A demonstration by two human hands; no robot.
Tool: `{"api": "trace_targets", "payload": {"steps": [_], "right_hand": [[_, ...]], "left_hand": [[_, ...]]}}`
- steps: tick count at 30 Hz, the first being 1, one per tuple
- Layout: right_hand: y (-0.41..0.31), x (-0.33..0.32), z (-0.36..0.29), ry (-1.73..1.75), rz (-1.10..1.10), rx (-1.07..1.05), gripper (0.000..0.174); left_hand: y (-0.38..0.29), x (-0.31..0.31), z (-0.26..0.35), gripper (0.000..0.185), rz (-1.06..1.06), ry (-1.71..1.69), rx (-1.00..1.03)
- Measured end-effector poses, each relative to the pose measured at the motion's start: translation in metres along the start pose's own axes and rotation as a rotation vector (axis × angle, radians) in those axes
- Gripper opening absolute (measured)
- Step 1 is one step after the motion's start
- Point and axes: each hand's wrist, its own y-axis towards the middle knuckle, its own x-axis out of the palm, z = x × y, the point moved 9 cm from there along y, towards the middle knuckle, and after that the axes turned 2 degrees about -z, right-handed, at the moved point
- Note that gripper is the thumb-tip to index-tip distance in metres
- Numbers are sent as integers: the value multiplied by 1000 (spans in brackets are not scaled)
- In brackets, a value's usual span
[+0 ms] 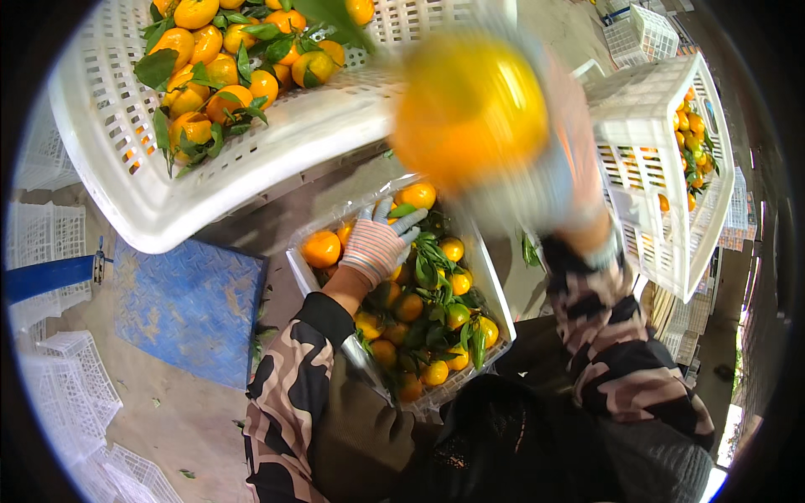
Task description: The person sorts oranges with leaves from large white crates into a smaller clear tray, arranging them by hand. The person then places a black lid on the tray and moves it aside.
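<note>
My right hand (534, 182), in a pale striped work glove and blurred by motion, is raised close to the camera with an orange citrus fruit (471, 113) in its grip. My left hand (377, 242), in a striped glove with grey fingertips, lies palm down on the fruit at the upper left of a plastic-lined white crate (497, 283). Its fingers are spread; whether they hold a fruit cannot be told. Citrus fruits (409, 308) with green leaves fill much of that crate. Above stands a large white perforated basket (251, 170) with a heap of leafy citrus fruits (207, 75).
A blue metal checker plate (188, 308) lies on the left, beside a blue bar (50, 278). Stacked white crates (47, 251) line the left edge. At right, another white crate (641, 119) holds citrus fruits. Loose leaves (187, 473) lie on the floor.
</note>
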Motion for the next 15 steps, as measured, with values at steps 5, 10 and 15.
{"api": "trace_targets", "payload": {"steps": [5,10,15], "right_hand": [[-180,71,98,-250,-613,753,52],[-246,115,141,-412,-669,858,50],[-224,119,115,-564,-759,652,33]], "left_hand": [[2,-17,2,44,86,137,-26],[2,-15,-3,42,25,153,-67],[-2,-18,-2,40,36,186,-42]]}}
